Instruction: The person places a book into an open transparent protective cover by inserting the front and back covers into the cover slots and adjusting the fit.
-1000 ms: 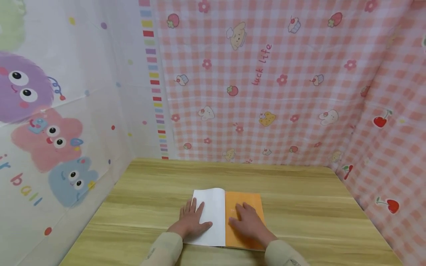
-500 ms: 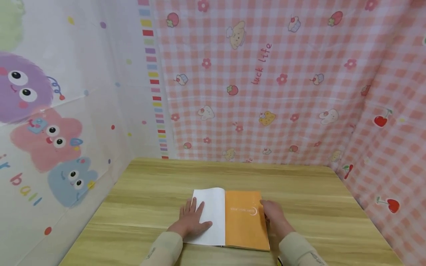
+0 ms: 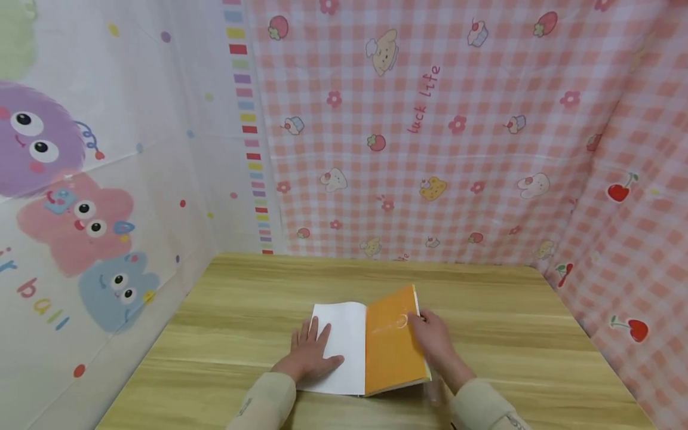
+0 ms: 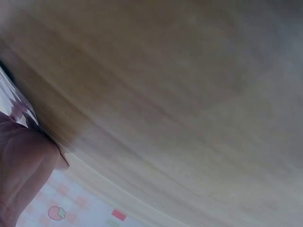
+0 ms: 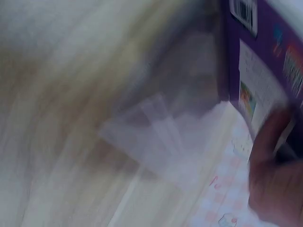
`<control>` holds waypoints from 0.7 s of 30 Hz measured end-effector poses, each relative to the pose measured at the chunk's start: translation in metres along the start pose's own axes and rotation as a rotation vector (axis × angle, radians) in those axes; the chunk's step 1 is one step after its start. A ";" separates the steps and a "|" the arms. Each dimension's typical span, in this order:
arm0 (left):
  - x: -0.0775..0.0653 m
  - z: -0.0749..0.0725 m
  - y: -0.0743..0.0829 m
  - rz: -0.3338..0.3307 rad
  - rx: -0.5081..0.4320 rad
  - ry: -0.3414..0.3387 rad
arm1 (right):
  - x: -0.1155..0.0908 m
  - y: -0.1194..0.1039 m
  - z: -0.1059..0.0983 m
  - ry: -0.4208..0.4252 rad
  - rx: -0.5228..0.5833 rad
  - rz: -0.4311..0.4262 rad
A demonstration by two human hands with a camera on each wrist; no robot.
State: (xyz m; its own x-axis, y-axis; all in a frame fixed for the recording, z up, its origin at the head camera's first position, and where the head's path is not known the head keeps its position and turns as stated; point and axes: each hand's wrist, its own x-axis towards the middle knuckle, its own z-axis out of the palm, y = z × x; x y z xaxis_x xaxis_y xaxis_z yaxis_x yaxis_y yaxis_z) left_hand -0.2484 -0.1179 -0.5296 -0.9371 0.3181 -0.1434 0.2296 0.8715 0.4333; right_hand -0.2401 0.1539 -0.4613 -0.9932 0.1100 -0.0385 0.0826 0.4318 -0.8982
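An open book lies on the wooden table, its white left page (image 3: 341,334) flat and its orange right page (image 3: 391,343) tilted up with the pages beneath. My left hand (image 3: 310,353) rests on the white page with fingers spread; the left wrist view catches only part of that hand (image 4: 28,165) at its edge. At the book's right edge, my right hand (image 3: 436,341) grips the raised side, thumb over the orange page. The right wrist view shows a purple back cover (image 5: 265,56) with a barcode, the fingers against it, and a blurred see-through sheet (image 5: 158,137) below.
The wooden table (image 3: 242,310) extends around the book on all sides. A pink checked cloth (image 3: 462,155) hangs behind it and along the right. On the left hangs a white cloth (image 3: 161,173) with cartoon figures.
My right hand has moved off the orange page to the book's right edge and taken hold there. That side has come up off the table. My left hand stays in place.
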 end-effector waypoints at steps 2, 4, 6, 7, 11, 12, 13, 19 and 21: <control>0.001 0.001 -0.002 0.007 -0.015 -0.001 | 0.000 -0.004 -0.001 -0.082 0.131 0.058; 0.002 0.002 -0.004 0.013 -0.037 0.006 | 0.000 -0.011 -0.002 -0.130 0.177 0.079; 0.003 0.002 -0.006 0.016 -0.070 0.014 | 0.000 -0.022 0.000 -0.116 0.131 0.052; 0.003 0.002 -0.006 0.020 -0.087 0.019 | 0.000 -0.028 0.002 -0.099 0.099 0.030; 0.003 0.000 -0.007 0.024 -0.132 0.034 | -0.003 -0.058 0.017 -0.020 -0.084 -0.058; 0.003 0.000 -0.007 0.025 -0.137 0.034 | -0.004 -0.064 0.022 -0.007 -0.118 -0.081; 0.003 -0.001 -0.006 0.027 -0.143 0.038 | -0.004 -0.068 0.027 -0.004 -0.140 -0.093; -0.001 0.001 -0.003 0.055 -0.066 0.026 | -0.005 -0.069 0.055 -0.112 -0.077 -0.086; -0.002 0.002 -0.002 0.066 -0.038 0.027 | -0.005 -0.066 0.060 -0.150 0.005 -0.051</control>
State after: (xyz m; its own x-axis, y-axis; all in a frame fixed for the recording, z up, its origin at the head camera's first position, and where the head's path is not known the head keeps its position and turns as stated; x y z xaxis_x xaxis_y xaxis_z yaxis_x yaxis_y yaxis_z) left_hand -0.2463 -0.1199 -0.5320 -0.9274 0.3632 -0.0894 0.2811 0.8344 0.4741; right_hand -0.2452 0.0715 -0.4282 -0.9973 -0.0467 -0.0573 0.0318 0.4289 -0.9028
